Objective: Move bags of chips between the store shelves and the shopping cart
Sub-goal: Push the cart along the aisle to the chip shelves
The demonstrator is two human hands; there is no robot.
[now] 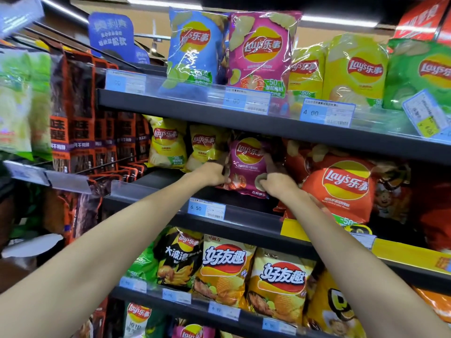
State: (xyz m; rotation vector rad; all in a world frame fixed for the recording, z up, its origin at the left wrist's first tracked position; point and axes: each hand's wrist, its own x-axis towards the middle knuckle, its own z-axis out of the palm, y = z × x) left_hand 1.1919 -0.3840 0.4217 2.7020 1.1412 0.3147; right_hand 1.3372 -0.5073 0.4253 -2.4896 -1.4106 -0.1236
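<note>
While you've got both hands up on the middle shelf (pixel 244 217), the purple Lay's bag (pixel 246 164) sits upright between them, bottom edge on the shelf deck, just behind the price rail. L hand (pixel 211 173) has fingers curled onto the bag's left edge; R hand (pixel 277 182) pinches the right edge low down, fingers tucked round the foil. So both are holding the bag, neither spread wide.

Can't tell if you're pulling it out or seating it in, and the cart's not in view, so judge it either way. Tips for doing it clean: keep the grip on the side seams, not the puffed middle, or you'll crush chips. Keep it upright & square, label facing out.

Watch the neighbours. Yellow bag (pixel 203 148) is just beside your L hand, looks to be touching the purple one's edge; big orange bag (pixel 341 186) leans in close on the R, right by your wrist. Either could tip fwd if you drag sideways. Move the bag straight along the shelf depth, no twisting.

Also mind the upper shelf (pixel 170 103) lip overhead. The bag's top is right under it, in shadow, so clearance is hard to read. Stay low, lift just enough to clear the front rail w/ the 6.50 tag (pixel 207 209).
</note>
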